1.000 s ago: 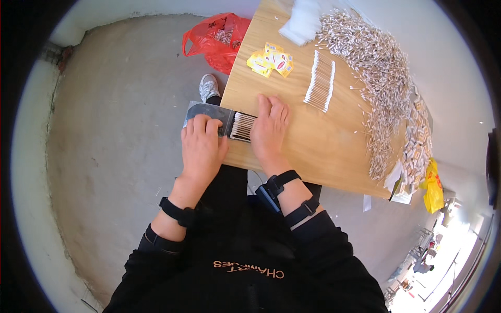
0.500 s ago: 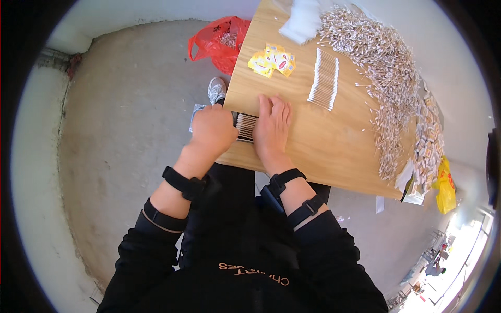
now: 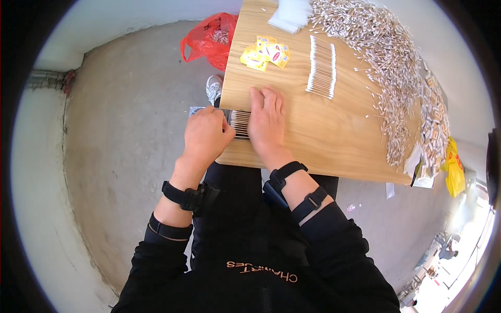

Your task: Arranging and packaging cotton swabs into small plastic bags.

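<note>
A row of cotton swabs (image 3: 239,124) lies side by side over a dark strip at the table's near left edge, between my two hands. My left hand (image 3: 206,131) is closed at the row's left end, its thumb bent near the swabs. Whatever its fingers pinch is hidden. A bit of clear plastic (image 3: 195,110) shows beside its knuckles. My right hand (image 3: 267,125) rests flat at the row's right end, fingers stretched forward, its palm edge against or over the swabs; the contact is hidden.
On the wooden table (image 3: 292,141) stand out yellow printed packets (image 3: 265,54), a second swab row (image 3: 321,68), clear plastic sleeves (image 3: 288,15) and a large heap of loose swabs (image 3: 386,68). Packed swab bundles (image 3: 434,122) line the right edge. A red bag (image 3: 211,44) stands past the left edge.
The whole view has shifted a little. My left hand has turned slightly, with its thumb now bent at the swabs' left end; my right hand keeps its place on the table.
</note>
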The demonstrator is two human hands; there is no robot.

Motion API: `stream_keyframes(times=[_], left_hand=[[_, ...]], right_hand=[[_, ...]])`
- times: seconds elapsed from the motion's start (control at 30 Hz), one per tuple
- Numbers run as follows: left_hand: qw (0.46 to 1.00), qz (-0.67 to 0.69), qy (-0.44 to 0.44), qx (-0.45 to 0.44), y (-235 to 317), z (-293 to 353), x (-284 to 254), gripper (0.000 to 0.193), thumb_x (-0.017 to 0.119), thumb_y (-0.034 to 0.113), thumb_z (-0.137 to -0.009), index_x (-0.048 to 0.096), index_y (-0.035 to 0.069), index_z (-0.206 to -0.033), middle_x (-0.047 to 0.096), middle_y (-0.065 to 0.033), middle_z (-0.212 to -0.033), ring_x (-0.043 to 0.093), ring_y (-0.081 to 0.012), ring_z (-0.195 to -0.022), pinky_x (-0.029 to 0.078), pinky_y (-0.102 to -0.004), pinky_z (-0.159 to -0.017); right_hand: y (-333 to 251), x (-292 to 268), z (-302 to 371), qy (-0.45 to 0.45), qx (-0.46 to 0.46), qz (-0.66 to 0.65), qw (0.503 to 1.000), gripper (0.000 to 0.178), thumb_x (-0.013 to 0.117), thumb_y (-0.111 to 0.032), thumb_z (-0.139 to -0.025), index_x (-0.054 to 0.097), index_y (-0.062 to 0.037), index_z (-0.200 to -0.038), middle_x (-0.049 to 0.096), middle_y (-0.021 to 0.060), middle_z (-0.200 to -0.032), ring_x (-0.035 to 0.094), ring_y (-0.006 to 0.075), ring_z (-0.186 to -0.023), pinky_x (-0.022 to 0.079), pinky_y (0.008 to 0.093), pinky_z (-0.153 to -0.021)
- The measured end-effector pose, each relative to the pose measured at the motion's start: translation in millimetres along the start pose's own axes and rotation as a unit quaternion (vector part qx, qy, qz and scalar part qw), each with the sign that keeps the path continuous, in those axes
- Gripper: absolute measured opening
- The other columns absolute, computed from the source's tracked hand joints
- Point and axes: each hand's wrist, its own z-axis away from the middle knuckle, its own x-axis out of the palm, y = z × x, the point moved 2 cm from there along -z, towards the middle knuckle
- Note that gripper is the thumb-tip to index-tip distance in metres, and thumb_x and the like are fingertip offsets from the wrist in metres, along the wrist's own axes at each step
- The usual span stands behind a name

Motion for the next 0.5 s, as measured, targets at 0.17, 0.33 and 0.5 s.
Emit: stream_keyframes(times=[0.17, 0.33, 0.5], left_hand=[[0.999, -0.023, 0.027, 0.021, 4, 0, 1, 0.011, 0.064, 0.014, -0.07, 0.058, 0.004, -0.069, 0.057, -0.0127, -0.073, 0.058, -0.0317, -0.071, 0.046, -0.0417, -0.064], [0.999, 0.045, 0.007, -0.005, 1, 0, 2, 0.016, 0.066, 0.018, -0.074, 0.061, 0.003, -0.077, 0.059, -0.0134, -0.077, 0.058, -0.0326, -0.079, 0.047, -0.0409, -0.071], [0.939, 0.186, 0.244, -0.152, -53, 5, 8, 0.035, 0.068, 0.031, -0.084, 0.062, -0.002, -0.093, 0.062, -0.0084, -0.08, 0.058, -0.0225, -0.074, 0.047, -0.0351, -0.07]], right_hand=[[-5, 6, -2, -0.002, -0.004, 0.003, 1.0, 0.039, 0.049, -0.006, -0.084, 0.052, -0.003, -0.123, 0.048, 0.0142, -0.116, 0.041, 0.0302, -0.123, 0.026, 0.0473, -0.111], [-14, 9, -7, -0.008, -0.012, -0.009, 1.0, 0.039, 0.048, -0.007, -0.085, 0.051, -0.0031, -0.124, 0.049, 0.0148, -0.118, 0.04, 0.0304, -0.125, 0.024, 0.0472, -0.112], [-19, 12, -7, -0.011, -0.013, 0.008, 1.0, 0.039, 0.046, -0.006, -0.087, 0.051, -0.0035, -0.125, 0.049, 0.0152, -0.118, 0.04, 0.032, -0.126, 0.023, 0.0478, -0.112]])
